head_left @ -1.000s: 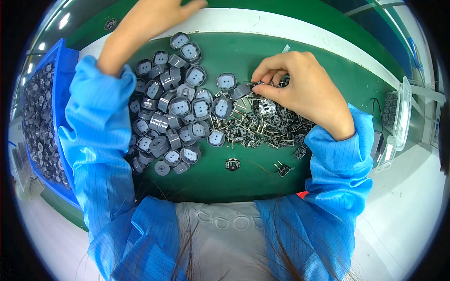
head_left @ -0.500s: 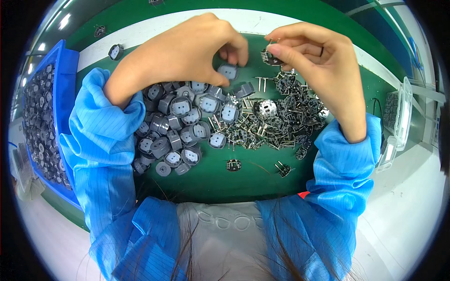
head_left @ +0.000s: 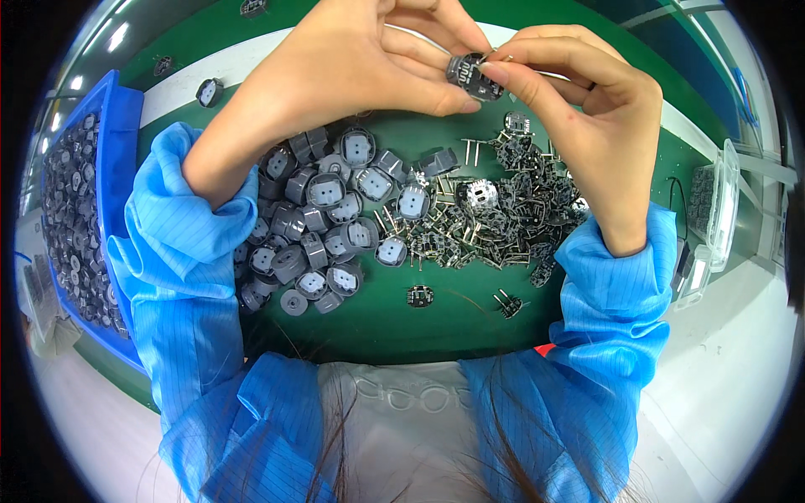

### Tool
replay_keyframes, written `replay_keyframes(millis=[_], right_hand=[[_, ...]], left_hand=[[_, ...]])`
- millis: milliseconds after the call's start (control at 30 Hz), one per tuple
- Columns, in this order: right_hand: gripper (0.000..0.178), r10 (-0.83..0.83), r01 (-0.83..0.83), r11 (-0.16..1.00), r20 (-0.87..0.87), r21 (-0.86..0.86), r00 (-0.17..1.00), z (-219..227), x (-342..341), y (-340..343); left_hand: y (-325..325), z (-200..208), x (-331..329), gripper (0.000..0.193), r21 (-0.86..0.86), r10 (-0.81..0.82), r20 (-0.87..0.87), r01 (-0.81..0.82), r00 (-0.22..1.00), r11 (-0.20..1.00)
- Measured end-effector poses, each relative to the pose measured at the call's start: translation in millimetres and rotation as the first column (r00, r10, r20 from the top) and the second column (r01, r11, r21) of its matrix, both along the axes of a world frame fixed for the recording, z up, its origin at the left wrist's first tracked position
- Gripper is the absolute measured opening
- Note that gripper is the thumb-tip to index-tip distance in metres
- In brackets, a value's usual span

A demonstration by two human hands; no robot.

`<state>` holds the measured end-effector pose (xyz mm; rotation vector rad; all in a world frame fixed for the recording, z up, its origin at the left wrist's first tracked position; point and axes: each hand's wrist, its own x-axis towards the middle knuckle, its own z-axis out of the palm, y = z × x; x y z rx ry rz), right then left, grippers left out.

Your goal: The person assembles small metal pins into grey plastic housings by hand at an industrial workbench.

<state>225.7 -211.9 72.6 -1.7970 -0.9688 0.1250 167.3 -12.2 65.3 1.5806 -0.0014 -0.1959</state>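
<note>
Above the far part of the green work surface (head_left: pixel 377 329), my hands meet at a small round black circuit board (head_left: pixel 480 79) with metal pins. My right hand (head_left: pixel 587 96) pinches the board by its pin side between thumb and forefinger. My left hand (head_left: pixel 377 63) closes around the board's left side on a grey plastic housing, which is mostly hidden by fingers and board. Below my left hand lies a heap of grey cup-shaped housings (head_left: pixel 325 191), several with pale insides. Right of them is a tangled pile of pinned circuit boards (head_left: pixel 537 197).
A blue bin (head_left: pixel 117 126) full of grey parts stands at the left. One housing (head_left: pixel 209 92) sits apart on the white strip. Two loose boards lie nearer me, one flat (head_left: pixel 420 296) and one pins up (head_left: pixel 507 303). Clear plastic boxes (head_left: pixel 721 205) stand at the right.
My left hand has lifted a housing off the heap and moved up and right to meet my right hand. The board has shifted slightly up and left, against the left fingers.
</note>
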Motion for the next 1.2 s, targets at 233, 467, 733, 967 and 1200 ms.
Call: replay_keyframes(millis=[233, 467, 733, 967, 1200], right_hand=[[0.013, -0.045, 0.046, 0.999, 0.112, -0.003, 0.993, 0.1, -6.8, 3.4], [0.015, -0.078, 0.069, 0.997, 0.257, 0.045, 0.963, -2.0, -12.5, 5.8], [0.011, -0.136, 0.151, 0.988, 0.542, 0.017, 0.83, 0.2, -16.3, 5.6], [0.029, 0.037, -0.028, 0.999, -0.331, 0.03, 0.943, -11.3, -13.6, 9.0], [0.022, 0.039, -0.03, 0.999, -0.387, 0.029, 0.921, -21.4, 0.2, 6.2]], left_hand=[[1.7, 4.8, -1.7, 0.028, -0.034, -0.211, 0.447, 0.252, 0.87, 0.967], [-0.8, -1.3, -14.0, 0.028, 0.152, -0.013, 0.1, -0.002, 0.995, 0.988], [-4.2, -1.1, -15.1, 0.024, 0.057, 0.043, 0.047, -0.045, 0.998, 0.997], [-4.0, -4.9, -14.6, 0.034, 0.078, 0.115, 0.06, -0.12, 0.992, 0.99], [-6.4, 13.5, -6.7, 0.027, 0.081, 0.065, 0.012, -0.065, 0.998, 0.995]])
